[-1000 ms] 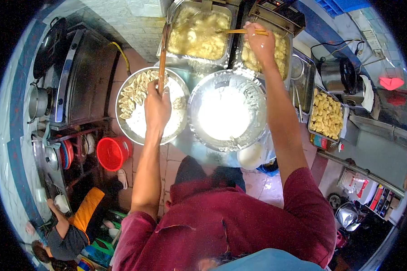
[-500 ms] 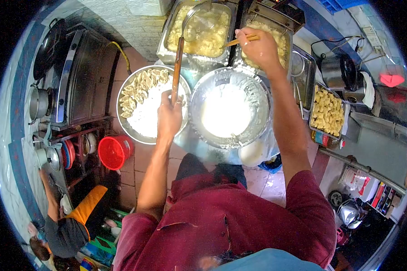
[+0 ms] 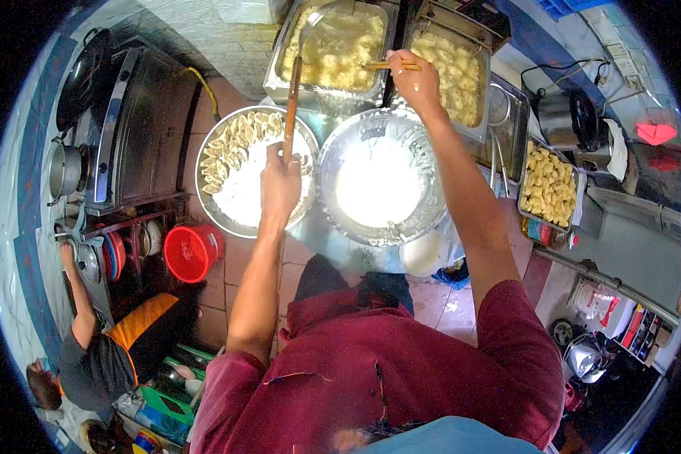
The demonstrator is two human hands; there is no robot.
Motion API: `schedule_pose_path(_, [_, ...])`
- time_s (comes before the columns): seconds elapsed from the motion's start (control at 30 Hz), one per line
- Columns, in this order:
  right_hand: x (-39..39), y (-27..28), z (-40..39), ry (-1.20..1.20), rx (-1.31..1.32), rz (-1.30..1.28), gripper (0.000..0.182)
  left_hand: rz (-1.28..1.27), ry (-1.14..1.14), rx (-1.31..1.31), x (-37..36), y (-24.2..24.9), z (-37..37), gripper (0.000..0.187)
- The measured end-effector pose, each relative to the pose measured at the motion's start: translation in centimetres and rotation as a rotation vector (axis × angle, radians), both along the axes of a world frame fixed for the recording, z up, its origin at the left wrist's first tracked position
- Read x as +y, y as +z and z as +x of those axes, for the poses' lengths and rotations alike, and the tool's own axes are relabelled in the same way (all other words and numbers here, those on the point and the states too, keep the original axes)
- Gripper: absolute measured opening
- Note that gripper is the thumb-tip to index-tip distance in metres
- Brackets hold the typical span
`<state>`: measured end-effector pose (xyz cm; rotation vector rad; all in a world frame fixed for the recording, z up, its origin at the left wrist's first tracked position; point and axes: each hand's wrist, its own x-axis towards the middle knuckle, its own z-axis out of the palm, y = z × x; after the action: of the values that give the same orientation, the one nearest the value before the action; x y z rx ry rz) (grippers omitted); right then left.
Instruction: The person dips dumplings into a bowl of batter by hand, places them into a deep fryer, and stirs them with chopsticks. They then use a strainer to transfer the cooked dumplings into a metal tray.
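My left hand (image 3: 280, 185) is closed around the wooden handle of a wire skimmer (image 3: 291, 110), above a metal bowl (image 3: 202, 181) that holds white powder (image 3: 238, 198) and folded dumplings (image 3: 231, 147). The skimmer's head is partly sunk in the left fryer (image 3: 325, 98), among pale frying pieces (image 3: 356, 38) in oil. Between the two fryers, my right hand (image 3: 418, 83) grips chopsticks (image 3: 380, 66), whose tips point left over the left fryer. More pieces (image 3: 454, 83) float in the right fryer (image 3: 469, 132). Nearest my body, a wide bowl (image 3: 330, 208) contains white batter (image 3: 378, 189).
A tray of golden fried pieces (image 3: 548, 189) stands at the right, beside an oil bottle (image 3: 558, 238). A red bucket (image 3: 193, 253) sits on the floor at left. Another person (image 3: 102, 371) is at the lower left, one arm extended toward a rack of dishes.
The skimmer's head has gone down into the oil and a little left. My right hand has shifted slightly left with the chopsticks. The other person has moved a bit.
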<state>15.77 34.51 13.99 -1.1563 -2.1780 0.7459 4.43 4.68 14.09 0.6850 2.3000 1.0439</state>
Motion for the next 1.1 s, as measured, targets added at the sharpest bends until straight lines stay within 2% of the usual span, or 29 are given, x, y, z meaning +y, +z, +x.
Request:
schedule_pose_path(0.03, [0.0,0.3,0.2,-0.01,0.016,0.068,0.03,0.004,0.005,0.041,-0.3,0.6,0.0,0.035])
schedule_pose_path(0.17, [0.0,1.2,1.1,0.014,0.181,0.039,0.033,0.021,0.036,0.092,-1.4,1.8,-0.8,0.035])
schedule_pose_path(0.27, [-1.2,3.9,1.5,-0.004,0.134,0.012,0.031,0.021,0.043,0.136,-2.1,1.9,-1.1,0.035])
schedule_pose_path(0.5, [-5.0,4.6,0.4,0.176,0.306,-0.12,0.023,0.047,0.034,0.176,-2.2,1.0,-0.9,0.033])
schedule_pose_path(0.73, [-6.0,2.9,0.0,0.329,0.195,-0.058,0.022,-0.005,0.024,0.135,-1.6,-0.1,-1.1,0.034])
schedule_pose_path(0.97, [-3.5,-1.3,0.1,0.258,0.157,-0.182,0.028,-0.005,0.027,0.152,-1.8,0.2,-0.9,0.035])
schedule_pose_path(1.1, [-3.7,1.3,1.2,0.193,0.04,-0.3,0.026,0.043,0.033,0.198,-2.1,1.0,-1.1,0.035])
